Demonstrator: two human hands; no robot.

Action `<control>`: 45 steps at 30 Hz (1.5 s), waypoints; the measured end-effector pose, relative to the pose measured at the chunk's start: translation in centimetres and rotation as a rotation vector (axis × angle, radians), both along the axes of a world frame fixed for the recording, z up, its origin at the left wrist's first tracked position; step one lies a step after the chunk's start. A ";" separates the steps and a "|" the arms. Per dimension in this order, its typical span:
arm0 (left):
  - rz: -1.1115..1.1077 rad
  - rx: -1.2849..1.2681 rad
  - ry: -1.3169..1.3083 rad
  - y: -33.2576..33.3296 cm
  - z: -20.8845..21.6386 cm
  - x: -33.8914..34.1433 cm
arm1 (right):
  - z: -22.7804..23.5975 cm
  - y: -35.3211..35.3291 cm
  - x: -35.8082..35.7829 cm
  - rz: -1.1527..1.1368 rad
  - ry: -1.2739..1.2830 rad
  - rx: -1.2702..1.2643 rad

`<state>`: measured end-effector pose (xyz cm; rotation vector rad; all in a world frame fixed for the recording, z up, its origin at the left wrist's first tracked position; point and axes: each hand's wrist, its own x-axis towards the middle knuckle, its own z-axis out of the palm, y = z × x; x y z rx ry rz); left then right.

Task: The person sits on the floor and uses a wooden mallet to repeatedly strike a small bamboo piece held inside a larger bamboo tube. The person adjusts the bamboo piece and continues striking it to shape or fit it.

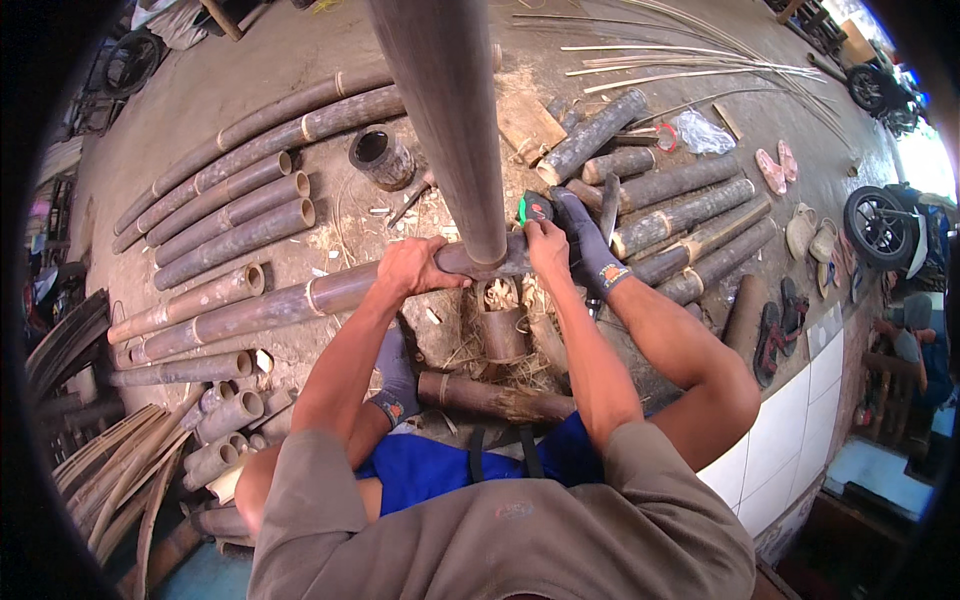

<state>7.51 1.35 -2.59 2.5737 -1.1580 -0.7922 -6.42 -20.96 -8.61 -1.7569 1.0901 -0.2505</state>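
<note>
A long dark bamboo pole (pixel 250 312) lies across from the left, its near end between my legs. My left hand (pixel 415 268) is wrapped over this pole, thumb pointing right. My right hand (pixel 546 246) is closed at the pole's right end, its fingers on a black and green tape measure (pixel 536 207). A thick brown pole (pixel 440 120) rises toward the camera from between my hands, its lower end at the bamboo. Below it stands a short bamboo stump (pixel 505 335) with pale shavings inside. A blade (pixel 609 205) shows beside my right foot.
Cut bamboo lengths (pixel 235 237) lie at left, and more bamboo pieces (pixel 690 215) at right. A short bamboo log (pixel 495 397) lies before my shorts. A dark can (pixel 382 158) stands beyond my left hand. Thin strips (pixel 690 62), sandals (pixel 780 330) and a motorcycle wheel (pixel 880 234) are farther off.
</note>
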 end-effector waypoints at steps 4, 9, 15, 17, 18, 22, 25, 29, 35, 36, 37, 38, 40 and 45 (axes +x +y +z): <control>-0.013 -0.009 0.025 -1.8 -0.6 0.1 | -2.5 -2.1 0.4 0.011 -0.027 -0.136; -0.013 0.033 0.001 -1.3 -0.1 -0.5 | 2.4 -1.3 -0.1 0.107 -0.272 -0.221; -0.081 0.040 0.032 1.1 -1.1 -3.6 | 20.3 5.0 0.1 0.381 -0.849 -0.224; -0.086 0.010 0.039 1.4 -1.1 -5.4 | 22.2 4.5 0.5 0.379 -0.814 -0.024; -0.072 0.016 0.028 1.6 -1.0 -6.1 | 22.8 4.4 0.8 0.383 -0.794 0.082; -0.072 0.017 0.017 2.1 -1.1 -6.1 | 23.7 6.2 0.8 0.265 -0.773 -0.055; -0.079 0.008 -0.012 2.5 -1.2 -6.4 | 23.7 8.2 0.3 0.163 -0.792 -0.216; -0.072 0.005 -0.061 2.9 -2.2 -6.8 | 22.5 6.2 -1.5 0.344 -0.703 -0.099; -0.077 -0.009 -0.081 3.1 -3.4 -6.3 | 21.9 7.1 -0.8 -0.098 -0.837 -0.296; -0.080 -0.001 -0.015 3.1 -2.3 -6.0 | 22.1 6.5 -0.8 -0.089 -0.859 -0.223; -0.038 -0.137 -0.002 2.9 -2.4 -6.2 | 22.2 5.6 -0.9 -0.080 -0.879 -0.149; 0.003 -0.266 0.004 3.1 -2.4 -6.4 | 22.1 5.1 -0.8 -0.031 -0.861 -0.110; 0.019 -0.731 0.002 1.6 -3.0 -7.5 | 22.7 5.7 -0.6 0.221 -0.933 0.024; 0.459 -1.144 0.427 -5.3 1.3 -12.4 | 23.7 6.1 0.3 0.178 -0.867 0.039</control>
